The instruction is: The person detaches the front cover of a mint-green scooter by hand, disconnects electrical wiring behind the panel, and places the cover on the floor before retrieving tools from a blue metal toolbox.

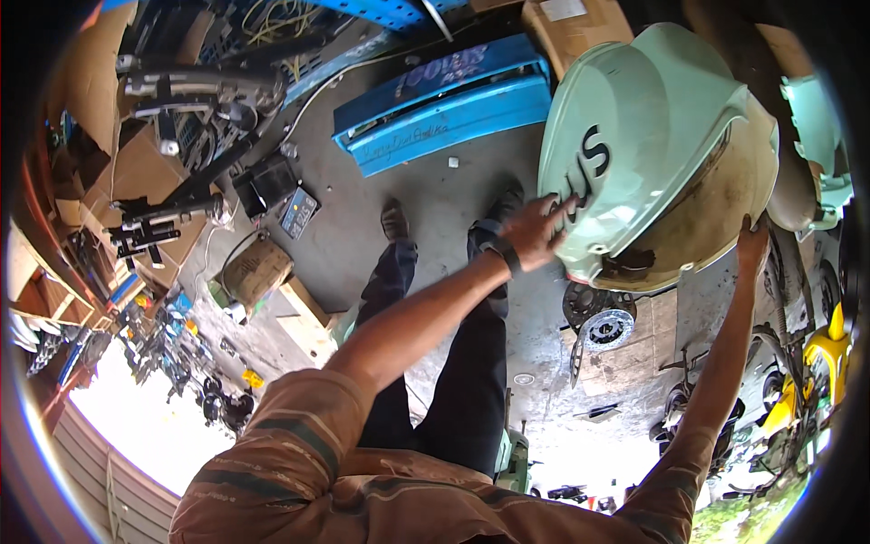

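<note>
A large mint-green scooter body panel stands tilted on my right, its curved outer face carrying dark raised lettering. Its hollow inner side shows brown dirt. Against the panel's lower left edge is my left hand, fingers spread, with a dark band round the wrist. The tips lie beside the lettering. My right hand grips the panel's lower right rim, partly hidden by it. What bears the panel's weight is hidden.
A long blue metal case lies on the floor ahead, near a cardboard box. Below the panel are round metal discs. Black metal parts and a plate lie leftward; yellow motorcycle parts stand at right.
</note>
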A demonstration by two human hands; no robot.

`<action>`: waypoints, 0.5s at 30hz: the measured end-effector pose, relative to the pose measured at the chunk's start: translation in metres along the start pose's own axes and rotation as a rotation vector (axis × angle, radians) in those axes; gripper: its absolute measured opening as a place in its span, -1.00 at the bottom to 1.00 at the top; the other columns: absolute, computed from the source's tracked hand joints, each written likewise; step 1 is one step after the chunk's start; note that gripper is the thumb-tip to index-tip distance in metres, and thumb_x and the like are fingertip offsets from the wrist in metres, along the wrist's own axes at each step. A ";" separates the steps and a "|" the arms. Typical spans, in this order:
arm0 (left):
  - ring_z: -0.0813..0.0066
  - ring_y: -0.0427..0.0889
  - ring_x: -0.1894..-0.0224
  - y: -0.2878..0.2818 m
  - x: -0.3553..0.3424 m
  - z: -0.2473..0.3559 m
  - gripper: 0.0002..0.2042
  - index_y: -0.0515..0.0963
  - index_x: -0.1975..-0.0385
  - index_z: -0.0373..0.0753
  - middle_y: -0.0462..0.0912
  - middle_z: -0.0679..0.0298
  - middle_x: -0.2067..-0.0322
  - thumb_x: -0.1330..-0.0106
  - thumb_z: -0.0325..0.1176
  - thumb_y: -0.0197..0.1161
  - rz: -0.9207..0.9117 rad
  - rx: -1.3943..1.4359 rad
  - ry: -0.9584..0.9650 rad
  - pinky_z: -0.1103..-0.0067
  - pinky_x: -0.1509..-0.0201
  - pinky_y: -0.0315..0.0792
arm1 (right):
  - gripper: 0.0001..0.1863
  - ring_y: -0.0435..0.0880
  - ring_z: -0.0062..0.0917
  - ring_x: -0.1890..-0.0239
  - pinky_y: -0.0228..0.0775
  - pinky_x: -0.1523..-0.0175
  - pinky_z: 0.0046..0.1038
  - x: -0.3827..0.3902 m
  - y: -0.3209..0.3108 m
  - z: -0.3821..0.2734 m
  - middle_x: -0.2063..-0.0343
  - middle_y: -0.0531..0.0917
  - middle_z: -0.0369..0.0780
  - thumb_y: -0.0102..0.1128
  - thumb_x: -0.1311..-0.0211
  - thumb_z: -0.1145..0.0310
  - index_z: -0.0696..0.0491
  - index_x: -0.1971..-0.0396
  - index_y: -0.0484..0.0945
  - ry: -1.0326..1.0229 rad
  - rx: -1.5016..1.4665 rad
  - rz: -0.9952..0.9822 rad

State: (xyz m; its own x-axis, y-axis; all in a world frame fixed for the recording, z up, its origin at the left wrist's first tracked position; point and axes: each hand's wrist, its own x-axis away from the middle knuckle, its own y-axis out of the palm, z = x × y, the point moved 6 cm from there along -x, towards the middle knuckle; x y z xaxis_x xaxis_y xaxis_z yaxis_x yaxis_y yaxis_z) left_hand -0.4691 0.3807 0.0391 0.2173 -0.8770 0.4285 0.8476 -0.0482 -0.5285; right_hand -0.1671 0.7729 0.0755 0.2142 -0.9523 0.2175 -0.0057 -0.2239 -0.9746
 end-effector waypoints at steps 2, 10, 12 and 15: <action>0.06 0.48 -0.09 -0.010 0.011 -0.068 -0.60 0.45 -0.09 -0.18 0.51 0.06 -0.06 -0.28 -0.21 0.15 0.082 0.060 -0.012 0.26 -0.16 0.39 | -0.47 0.52 -0.05 -0.07 0.35 -0.12 -0.13 0.015 -0.006 -0.020 -0.05 0.53 0.04 0.16 -0.21 0.21 0.10 -0.16 0.42 -0.048 0.012 0.201; -0.01 0.22 -0.30 -0.091 0.049 -0.355 -0.39 0.28 -0.27 -0.09 0.29 0.05 -0.24 -0.18 -0.20 0.23 0.378 -0.521 -0.391 0.08 -0.31 0.15 | -0.58 0.55 -0.30 -0.05 0.44 -0.08 -0.36 0.264 0.052 -0.359 0.02 0.60 -0.15 0.20 -0.07 0.69 0.14 0.00 0.53 -0.428 -0.697 0.139; 0.05 0.24 -0.30 -0.112 0.041 -0.391 -0.34 0.23 -0.30 -0.06 0.29 0.05 -0.23 -0.18 -0.16 0.30 0.432 -0.630 -0.348 0.11 -0.28 0.20 | -0.60 0.56 -0.26 -0.01 0.41 -0.07 -0.28 0.292 0.113 -0.415 0.04 0.60 -0.12 0.27 -0.05 0.56 0.02 0.04 0.57 -0.658 -0.511 0.013; 0.11 0.24 -0.31 -0.122 0.027 -0.411 -0.27 0.26 -0.29 -0.07 0.33 0.13 -0.23 -0.12 0.01 0.35 0.448 -0.677 -0.363 0.04 -0.31 0.12 | -0.69 0.58 -0.30 0.08 0.42 -0.03 -0.24 0.297 0.197 -0.446 0.06 0.60 -0.19 0.27 -0.05 0.45 -0.07 0.14 0.60 -0.732 -0.495 -0.099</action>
State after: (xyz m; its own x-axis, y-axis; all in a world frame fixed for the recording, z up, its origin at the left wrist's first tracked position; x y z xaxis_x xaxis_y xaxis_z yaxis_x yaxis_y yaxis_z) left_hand -0.7655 0.1667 -0.1862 0.6970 -0.6815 0.2229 0.2037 -0.1099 -0.9729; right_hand -0.5404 0.3532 -0.0278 0.8060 -0.5901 0.0453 -0.3392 -0.5232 -0.7818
